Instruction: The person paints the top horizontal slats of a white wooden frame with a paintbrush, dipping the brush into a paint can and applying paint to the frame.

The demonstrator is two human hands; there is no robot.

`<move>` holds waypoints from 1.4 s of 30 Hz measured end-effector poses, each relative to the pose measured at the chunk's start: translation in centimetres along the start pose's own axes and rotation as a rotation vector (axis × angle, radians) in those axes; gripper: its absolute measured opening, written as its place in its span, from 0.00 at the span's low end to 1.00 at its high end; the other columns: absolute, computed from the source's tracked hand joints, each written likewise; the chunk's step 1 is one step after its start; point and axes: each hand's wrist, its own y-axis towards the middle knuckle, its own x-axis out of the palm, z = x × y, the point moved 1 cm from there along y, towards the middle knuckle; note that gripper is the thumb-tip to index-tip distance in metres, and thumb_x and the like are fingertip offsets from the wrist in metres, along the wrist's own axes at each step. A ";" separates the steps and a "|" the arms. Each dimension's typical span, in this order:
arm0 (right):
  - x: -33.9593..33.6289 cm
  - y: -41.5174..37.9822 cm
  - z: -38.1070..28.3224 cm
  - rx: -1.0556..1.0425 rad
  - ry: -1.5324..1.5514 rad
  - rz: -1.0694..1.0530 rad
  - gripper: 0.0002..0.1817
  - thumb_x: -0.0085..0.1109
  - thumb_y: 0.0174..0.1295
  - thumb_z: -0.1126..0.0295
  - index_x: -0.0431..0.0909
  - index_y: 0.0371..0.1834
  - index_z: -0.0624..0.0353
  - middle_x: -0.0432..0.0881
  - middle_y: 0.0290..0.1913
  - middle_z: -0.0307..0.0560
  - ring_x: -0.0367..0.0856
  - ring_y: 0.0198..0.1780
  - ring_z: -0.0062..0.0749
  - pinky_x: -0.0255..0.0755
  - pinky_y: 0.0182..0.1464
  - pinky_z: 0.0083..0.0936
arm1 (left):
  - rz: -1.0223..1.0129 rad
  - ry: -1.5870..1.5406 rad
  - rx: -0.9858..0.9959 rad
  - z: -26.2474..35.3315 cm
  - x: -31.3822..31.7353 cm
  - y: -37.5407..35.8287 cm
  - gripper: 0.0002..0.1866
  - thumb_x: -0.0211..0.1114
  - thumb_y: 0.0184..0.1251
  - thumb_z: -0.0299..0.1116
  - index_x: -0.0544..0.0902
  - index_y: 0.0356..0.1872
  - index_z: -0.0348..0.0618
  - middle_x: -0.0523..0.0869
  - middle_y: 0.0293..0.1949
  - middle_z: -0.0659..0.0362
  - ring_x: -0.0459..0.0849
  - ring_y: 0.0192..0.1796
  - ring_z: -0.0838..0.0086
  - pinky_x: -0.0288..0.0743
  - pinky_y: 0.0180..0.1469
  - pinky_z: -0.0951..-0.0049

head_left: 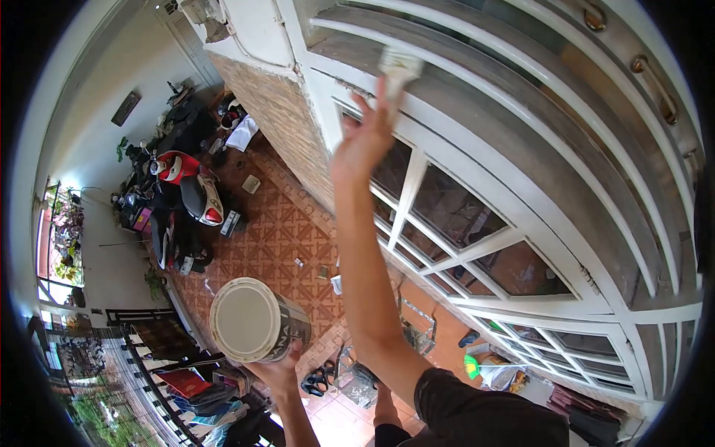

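In my raised right hand (366, 140) is a paintbrush (402, 71), its pale bristles smeared by motion. The bristles overlap the lowest white slat (350, 28) of the louvres above a white-framed glass door (417, 179). My fingers are closed on the brush handle, some of them stretched out. Lower down, my left hand (281, 366) grips a paint can (249, 320) from beneath and the side. The can's round top faces me, off-white all over, and dark lettering shows on its side.
Motorbikes (190, 186) stand along the far wall on the patterned tile floor (275, 231). Below me are dark sandals (316, 380) and a metal ladder-like frame (417, 328). A green brush (471, 365) lies among clutter by the door. Clothes (201, 395) hang at lower left.
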 end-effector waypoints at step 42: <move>7.2 6.8 9.8 0.444 0.371 -0.062 0.26 0.43 0.76 0.58 0.58 0.76 0.22 0.74 0.70 0.17 0.71 0.49 0.18 0.67 0.39 0.19 | 0.106 -0.056 -0.120 2.0 -2.8 -2.0 0.62 0.84 0.44 0.56 0.55 0.74 0.38 0.69 0.68 0.50 0.72 0.67 0.61 0.66 0.70 0.57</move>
